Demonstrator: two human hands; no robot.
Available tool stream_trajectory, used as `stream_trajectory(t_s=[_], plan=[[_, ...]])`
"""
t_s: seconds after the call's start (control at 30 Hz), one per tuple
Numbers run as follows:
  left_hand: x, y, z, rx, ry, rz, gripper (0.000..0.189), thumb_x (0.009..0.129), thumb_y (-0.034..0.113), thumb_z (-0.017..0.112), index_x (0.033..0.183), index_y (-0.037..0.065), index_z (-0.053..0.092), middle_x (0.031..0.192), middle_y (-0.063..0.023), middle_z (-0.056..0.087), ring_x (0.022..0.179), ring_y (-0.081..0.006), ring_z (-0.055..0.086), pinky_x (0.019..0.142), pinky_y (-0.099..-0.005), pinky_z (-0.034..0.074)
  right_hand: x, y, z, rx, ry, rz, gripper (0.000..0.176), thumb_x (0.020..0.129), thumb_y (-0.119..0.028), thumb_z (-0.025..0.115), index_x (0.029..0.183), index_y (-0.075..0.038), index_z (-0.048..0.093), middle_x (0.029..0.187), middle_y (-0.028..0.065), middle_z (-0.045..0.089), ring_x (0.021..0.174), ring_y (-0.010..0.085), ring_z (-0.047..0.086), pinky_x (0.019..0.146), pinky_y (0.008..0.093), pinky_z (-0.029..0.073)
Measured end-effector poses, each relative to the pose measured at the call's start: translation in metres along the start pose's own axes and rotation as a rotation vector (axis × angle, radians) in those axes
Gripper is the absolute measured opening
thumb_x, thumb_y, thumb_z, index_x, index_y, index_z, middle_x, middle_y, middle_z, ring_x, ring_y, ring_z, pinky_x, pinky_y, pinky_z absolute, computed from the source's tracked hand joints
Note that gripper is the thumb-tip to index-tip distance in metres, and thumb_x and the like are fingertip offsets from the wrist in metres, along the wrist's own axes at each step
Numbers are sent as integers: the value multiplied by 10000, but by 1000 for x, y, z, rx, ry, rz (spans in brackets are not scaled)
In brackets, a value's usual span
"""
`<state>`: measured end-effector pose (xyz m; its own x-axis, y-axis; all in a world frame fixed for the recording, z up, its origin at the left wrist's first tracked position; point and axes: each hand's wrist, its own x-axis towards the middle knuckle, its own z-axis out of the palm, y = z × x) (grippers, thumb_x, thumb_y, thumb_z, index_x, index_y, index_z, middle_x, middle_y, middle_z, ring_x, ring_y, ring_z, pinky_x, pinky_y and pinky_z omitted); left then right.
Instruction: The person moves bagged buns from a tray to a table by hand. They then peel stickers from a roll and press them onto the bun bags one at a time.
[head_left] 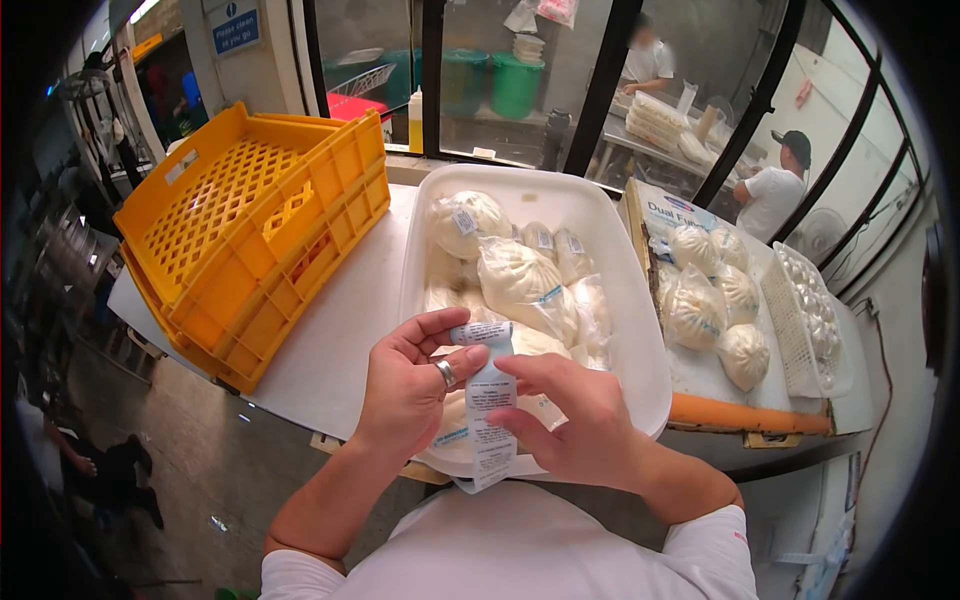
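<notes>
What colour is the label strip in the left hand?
The label strip is whitish to pale blue with dark print; best seen in the head view.

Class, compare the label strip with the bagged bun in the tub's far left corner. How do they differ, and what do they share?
The strip is long and flat, whereas the bun is plump and round. The left hand holds the strip, while the bun lies in the tub. The strip is unwrapped; the bun sits in clear plastic. Both carry small print.
</notes>
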<state>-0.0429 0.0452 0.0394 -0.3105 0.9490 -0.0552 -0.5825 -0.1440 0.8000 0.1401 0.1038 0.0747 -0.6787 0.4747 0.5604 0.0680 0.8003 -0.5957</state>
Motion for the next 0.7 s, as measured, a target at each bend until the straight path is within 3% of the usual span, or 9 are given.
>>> stream_trajectory(t_s=[0.1,0.7], plan=[[0,0,1,-16,-19,-12,426,878,-68,730,1269,-84,562,1064,-151,692,940,-180,708,818,-314,618,0,11,10,115,65,35,317,835,66,719,1136,-8,653,947,142,698,745,274,691,635,356,555],[8,-2,-6,-5,-139,-161,470,881,-56,728,1310,-85,540,1088,-166,691,936,-196,714,817,-324,621,0,9,-1,-34,-38,-40,338,841,61,709,1155,-57,675,889,130,643,746,281,673,623,367,549]])
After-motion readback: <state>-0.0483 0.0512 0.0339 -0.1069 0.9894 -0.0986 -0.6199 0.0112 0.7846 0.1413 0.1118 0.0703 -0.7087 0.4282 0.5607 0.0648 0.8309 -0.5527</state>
